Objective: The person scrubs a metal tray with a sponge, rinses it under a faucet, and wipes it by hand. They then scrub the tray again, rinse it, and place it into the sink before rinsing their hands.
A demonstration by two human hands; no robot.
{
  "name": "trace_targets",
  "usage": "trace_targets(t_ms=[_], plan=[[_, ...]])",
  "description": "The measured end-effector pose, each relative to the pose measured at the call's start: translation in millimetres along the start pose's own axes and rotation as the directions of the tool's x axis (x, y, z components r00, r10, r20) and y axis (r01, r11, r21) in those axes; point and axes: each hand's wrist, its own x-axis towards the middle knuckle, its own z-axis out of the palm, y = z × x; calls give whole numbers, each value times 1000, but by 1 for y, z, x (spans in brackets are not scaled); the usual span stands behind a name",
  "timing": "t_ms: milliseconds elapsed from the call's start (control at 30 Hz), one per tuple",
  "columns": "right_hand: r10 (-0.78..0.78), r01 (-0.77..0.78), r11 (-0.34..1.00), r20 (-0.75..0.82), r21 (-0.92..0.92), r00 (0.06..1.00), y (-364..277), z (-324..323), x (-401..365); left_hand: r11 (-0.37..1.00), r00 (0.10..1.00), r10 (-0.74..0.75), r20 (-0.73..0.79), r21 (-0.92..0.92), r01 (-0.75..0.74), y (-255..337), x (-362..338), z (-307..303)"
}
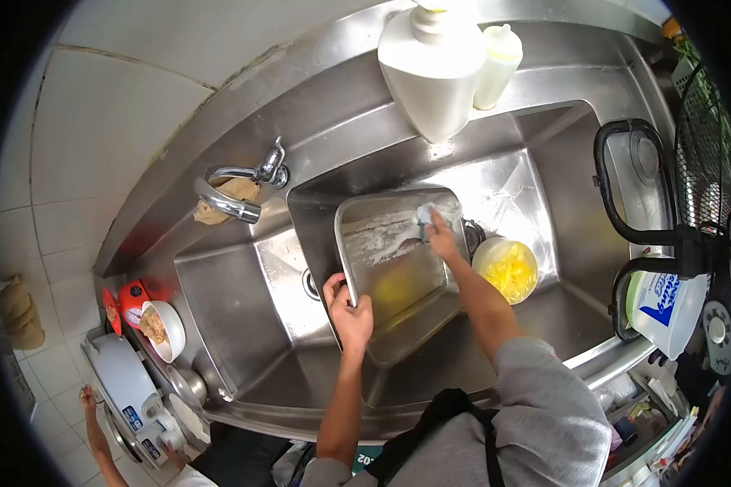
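A rectangular metal pan (402, 316) leans in the right basin of the sink, with white suds streaked over its inside. My left hand (351, 315) is closed around the pan's left rim. Against the upper inside of the pan, my right hand (441, 237) presses a foamy sponge (424, 215), mostly covered by suds and fingers. Just right of my right forearm sits a round bowl (481, 253) with yellow pieces or liquid in it. A dark round object (473, 235) shows partly between pan and bowl.
A faucet (240, 207) reaches over the left basin (244, 325). A large pump bottle (430, 69) and a smaller bottle (497, 69) stand on the back ledge. At right are a fan (698, 187) and a plastic tub (666, 312). Another person's arm (101, 442) appears lower left.
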Motion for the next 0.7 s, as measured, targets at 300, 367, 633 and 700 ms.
trace_targets(t_ms=[300, 367, 633, 700], plan=[[-151, -59, 774, -275, -631, 950, 41, -108, -64, 992, 993, -113, 40, -45, 115, 1, 21, 10], [-214, -33, 733, -275, -680, 937, 47, -120, -63, 996, 997, -79, 24, -43, 80, -10, 18, 14], [-126, 50, 870, -124, -490, 984, 23, -51, 40, 997, 997, 73, 9, -3, -73, -21, 10, 39], [-172, 124, 907, -87, -402, 981, 2, -29, 37, 996, 1000, -13, 11, -89, 14, -19, 17, 35]])
